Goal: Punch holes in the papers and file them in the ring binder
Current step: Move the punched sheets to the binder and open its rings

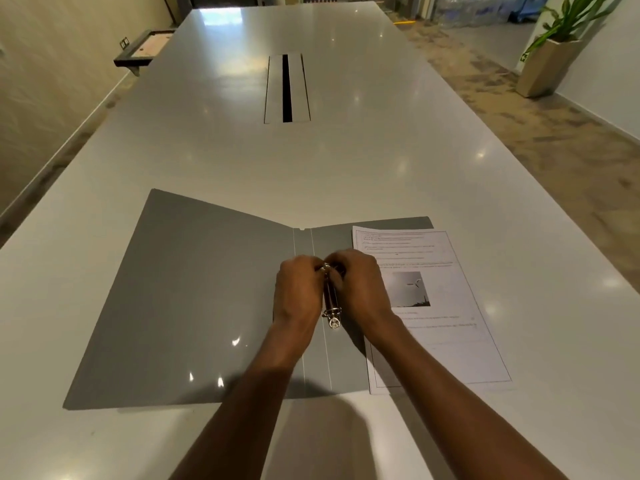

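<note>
**Both hands closed on the upper ring of the open binder**

The grey ring binder (pixel 194 299) lies fully open and flat on the white table (pixel 346 161), near the edge closest to the person. Its left cover is bare. Its right cover is largely overlaid by the papers (pixel 429 306), a printed stack showing lines of text and one small dark photograph. The stack sits just to the right of the ring mechanism, skewed slightly clockwise, with its right and lower edges overhanging the cover onto the table.

The metal ring mechanism (pixel 331 299) runs along the right side of the spine. Its lower ring and end tab are exposed between the two wrists. Its upper end is covered by fingers.

The left hand (pixel 298 292) comes in from the left of the mechanism; the right hand (pixel 360 289) comes in from the right, its heel resting over the left margin of the papers. The fingertips of both hands meet at the upper ring and are curled tightly together around it, pinching the metal from opposite sides. Whether that ring is parted or closed cannot be told, as the fingers hide it. The lower ring appears closed.

The papers are not on the rings. They lie beside the grip, touching only the right hand and forearm.

Further along the table is a recessed cable slot (pixel 286 88). A potted plant (pixel 554 46) stands on the floor at upper right.
</note>
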`<state>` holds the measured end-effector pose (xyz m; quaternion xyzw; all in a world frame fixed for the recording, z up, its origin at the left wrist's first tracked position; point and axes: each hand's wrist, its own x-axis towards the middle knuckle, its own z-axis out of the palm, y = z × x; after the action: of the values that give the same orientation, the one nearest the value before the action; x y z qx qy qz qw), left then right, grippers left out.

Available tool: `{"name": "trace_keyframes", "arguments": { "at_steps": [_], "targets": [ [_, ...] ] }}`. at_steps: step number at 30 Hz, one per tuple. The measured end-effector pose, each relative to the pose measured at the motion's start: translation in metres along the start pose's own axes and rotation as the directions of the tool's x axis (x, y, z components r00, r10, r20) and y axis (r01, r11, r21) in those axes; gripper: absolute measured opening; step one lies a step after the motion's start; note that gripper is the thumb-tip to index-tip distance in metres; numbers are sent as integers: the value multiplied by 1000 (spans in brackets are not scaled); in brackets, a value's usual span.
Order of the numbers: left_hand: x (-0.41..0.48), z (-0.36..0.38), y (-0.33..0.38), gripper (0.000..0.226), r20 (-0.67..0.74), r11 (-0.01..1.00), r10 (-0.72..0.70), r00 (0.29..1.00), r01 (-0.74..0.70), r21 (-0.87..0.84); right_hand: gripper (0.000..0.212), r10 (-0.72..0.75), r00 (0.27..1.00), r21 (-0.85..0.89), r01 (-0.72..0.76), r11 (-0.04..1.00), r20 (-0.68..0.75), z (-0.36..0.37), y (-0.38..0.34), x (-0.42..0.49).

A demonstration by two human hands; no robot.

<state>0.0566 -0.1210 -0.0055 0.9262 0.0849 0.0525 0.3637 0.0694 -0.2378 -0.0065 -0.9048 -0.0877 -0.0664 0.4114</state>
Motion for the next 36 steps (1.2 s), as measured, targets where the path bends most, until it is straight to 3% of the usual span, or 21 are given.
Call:
{"name": "trace_keyframes", "arguments": {
  "at_steps": [10, 19, 36],
  "targets": [
    [-1, 5, -6, 23, -39, 991, 108, 993, -105, 83, 14, 44, 996, 146, -32, 989, -80, 11, 14, -6],
    [-2, 7, -8, 20, -80, 998, 31, 996, -34, -46, 11, 114, 985, 214, -85, 973, -128, 13, 13, -7],
    [-7, 15, -11, 19, -153, 998, 22, 988, -30, -50, 17, 166, 975, 357, -104, 928, -148, 11, 8, -13]
  ]
}}
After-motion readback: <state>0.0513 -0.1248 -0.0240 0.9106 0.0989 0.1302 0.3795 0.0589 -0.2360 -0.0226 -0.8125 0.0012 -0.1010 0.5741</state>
